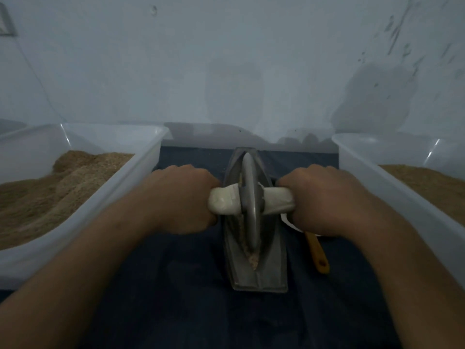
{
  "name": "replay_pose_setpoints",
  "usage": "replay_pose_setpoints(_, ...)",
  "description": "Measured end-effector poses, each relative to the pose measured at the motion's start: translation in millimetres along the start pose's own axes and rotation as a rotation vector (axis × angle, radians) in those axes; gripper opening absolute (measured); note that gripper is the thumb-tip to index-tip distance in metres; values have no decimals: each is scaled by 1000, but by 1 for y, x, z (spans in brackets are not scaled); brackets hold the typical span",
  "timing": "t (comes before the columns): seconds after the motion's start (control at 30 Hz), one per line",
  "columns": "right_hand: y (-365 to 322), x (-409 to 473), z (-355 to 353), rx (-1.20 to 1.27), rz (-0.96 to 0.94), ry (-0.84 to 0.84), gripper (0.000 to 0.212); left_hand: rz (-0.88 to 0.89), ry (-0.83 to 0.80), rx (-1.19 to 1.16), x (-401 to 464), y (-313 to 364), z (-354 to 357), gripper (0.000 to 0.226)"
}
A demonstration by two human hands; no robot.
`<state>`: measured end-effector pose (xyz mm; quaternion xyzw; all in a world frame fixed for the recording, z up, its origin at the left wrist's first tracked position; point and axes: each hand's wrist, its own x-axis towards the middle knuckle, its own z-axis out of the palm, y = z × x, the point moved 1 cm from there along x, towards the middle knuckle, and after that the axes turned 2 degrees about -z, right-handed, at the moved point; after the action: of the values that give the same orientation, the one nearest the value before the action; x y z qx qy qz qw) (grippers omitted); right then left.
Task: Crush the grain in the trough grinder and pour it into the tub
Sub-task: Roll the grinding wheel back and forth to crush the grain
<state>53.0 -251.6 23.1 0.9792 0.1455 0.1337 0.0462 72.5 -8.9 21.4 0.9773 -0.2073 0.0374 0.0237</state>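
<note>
On a dark blue cloth [176, 285] between two clear tubs stands the metal trough grinder [259, 273], crushed grain [253, 260] lying in its groove. The left hand [181, 202] and right hand [324, 200] each hold a tight grip on the white axle handle [224, 201] of the grinding wheel [249, 197]. The left tub [151, 157] and right tub [364, 162] hold brown meal. A yellow-handled tool [318, 255] lies beside the trough.
</note>
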Motion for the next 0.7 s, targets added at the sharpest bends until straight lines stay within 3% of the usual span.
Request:
replay_pose_setpoints(0.2,-2,22,27,-44,119,256,22,-107,441,151,20,8,23,17)
replay_pose_setpoints(0.3,-2,27,33,-89,111,323,18,-96,519,178,24,7,27,23)
replay_pose_setpoints(0.37,1,23,29,-73,81,279,23,-65,494,158,21,5,28,26)
replay_pose_setpoints(0.47,6,10,15,18,4,84,29,19,356,102,11,1,19,29)
replay_pose_setpoints(0.57,4,-3,1,94,1,-80,17,71,150,19,0,-1,0,14)
replay_pose_setpoints(0.7,1,3,7,24,4,35,17,66,108,-21,-1,-1,1,15)
